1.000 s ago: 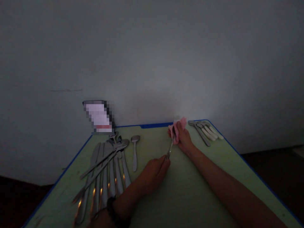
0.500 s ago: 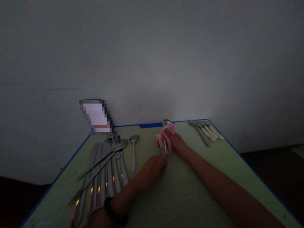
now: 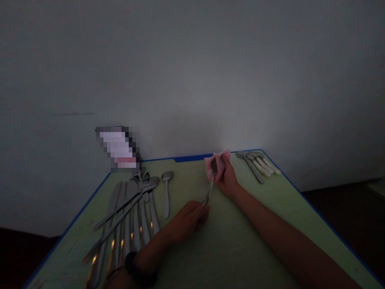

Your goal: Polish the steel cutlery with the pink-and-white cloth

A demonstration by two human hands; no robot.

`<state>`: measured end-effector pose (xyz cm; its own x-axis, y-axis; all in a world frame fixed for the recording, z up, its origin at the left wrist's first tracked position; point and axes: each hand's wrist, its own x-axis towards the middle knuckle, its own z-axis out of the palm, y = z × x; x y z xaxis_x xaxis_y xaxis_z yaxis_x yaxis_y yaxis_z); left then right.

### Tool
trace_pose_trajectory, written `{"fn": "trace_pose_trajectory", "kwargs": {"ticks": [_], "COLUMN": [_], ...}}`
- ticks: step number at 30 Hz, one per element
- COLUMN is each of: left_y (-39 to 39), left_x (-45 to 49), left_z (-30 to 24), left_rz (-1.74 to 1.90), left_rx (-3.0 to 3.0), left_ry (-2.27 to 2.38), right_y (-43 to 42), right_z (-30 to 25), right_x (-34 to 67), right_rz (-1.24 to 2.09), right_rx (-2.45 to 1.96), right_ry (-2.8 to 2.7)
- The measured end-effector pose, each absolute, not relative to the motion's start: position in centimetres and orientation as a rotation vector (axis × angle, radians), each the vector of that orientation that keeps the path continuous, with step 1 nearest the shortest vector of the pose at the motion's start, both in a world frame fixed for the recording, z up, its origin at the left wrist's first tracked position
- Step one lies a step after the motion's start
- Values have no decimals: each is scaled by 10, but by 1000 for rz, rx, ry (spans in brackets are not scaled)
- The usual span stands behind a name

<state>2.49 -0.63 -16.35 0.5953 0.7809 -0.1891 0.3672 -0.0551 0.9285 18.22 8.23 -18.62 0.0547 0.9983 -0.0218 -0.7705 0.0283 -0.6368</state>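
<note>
A metal spoon (image 3: 209,188) is held between both hands above the green table (image 3: 240,241). My left hand (image 3: 189,218) is closed on the handle end. My right hand (image 3: 226,176) is closed on a pink cloth (image 3: 217,164) wrapped round the bowl end of the spoon. Both forearms reach in from the lower edge of the view.
Several knives and spoons (image 3: 129,216) lie in a pile on the left of the table, with one spoon (image 3: 166,192) apart beside them. A few white-handled spoons (image 3: 258,164) lie at the far right corner. A pixelated object (image 3: 118,147) stands at the back left against the wall.
The pink cloth has slid along the spoon: it was lower on the shaft half a second ago with the bowl showing, and now covers the bowl end again. The left hand stays on the handle.
</note>
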Motion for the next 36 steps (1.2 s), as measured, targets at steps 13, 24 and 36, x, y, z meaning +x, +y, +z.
{"fn": "trace_pose_trajectory", "kwargs": {"ticks": [13, 24, 36], "left_y": [8, 7, 10], "left_x": [33, 35, 31], "left_z": [-187, -169, -168], "left_rz": [717, 1074, 874], "left_rx": [1248, 1109, 1286], "left_ry": [867, 1018, 1010], "right_y": [85, 82, 81], "right_z": [-195, -191, -192], "right_x": [181, 184, 182], "right_rz": [1370, 1419, 1405], "right_rx": [-632, -639, -708], "right_ry": [-494, -492, -499]}}
